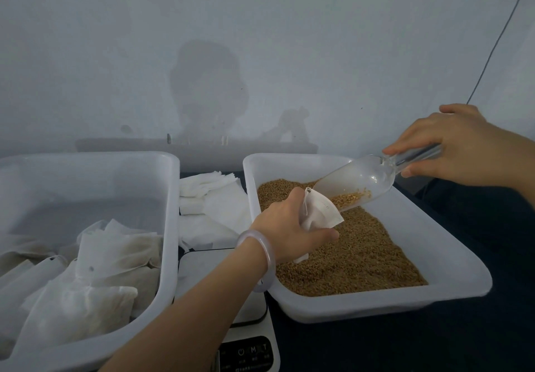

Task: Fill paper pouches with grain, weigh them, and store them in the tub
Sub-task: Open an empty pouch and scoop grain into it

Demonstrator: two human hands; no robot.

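Note:
My left hand (pixel 285 225) grips a white paper pouch (pixel 320 212) with its mouth held open over the grain tray. My right hand (pixel 454 146) holds the handle of a clear plastic scoop (pixel 362 179), tilted down so its lip sits at the pouch mouth. A little grain (pixel 347 198) lies in the scoop's lower end. Brown grain (pixel 362 256) fills the white tray (pixel 451 256) on the right. The white tub (pixel 168 227) on the left holds several filled pouches (pixel 86 285). A white scale (pixel 202 267) sits between tub and tray, partly under my left forearm.
A stack of flat empty pouches (pixel 211 198) lies behind the scale, between tub and tray. The scale's button panel (pixel 250 353) is at the bottom edge. A grey wall stands close behind. The table surface is dark.

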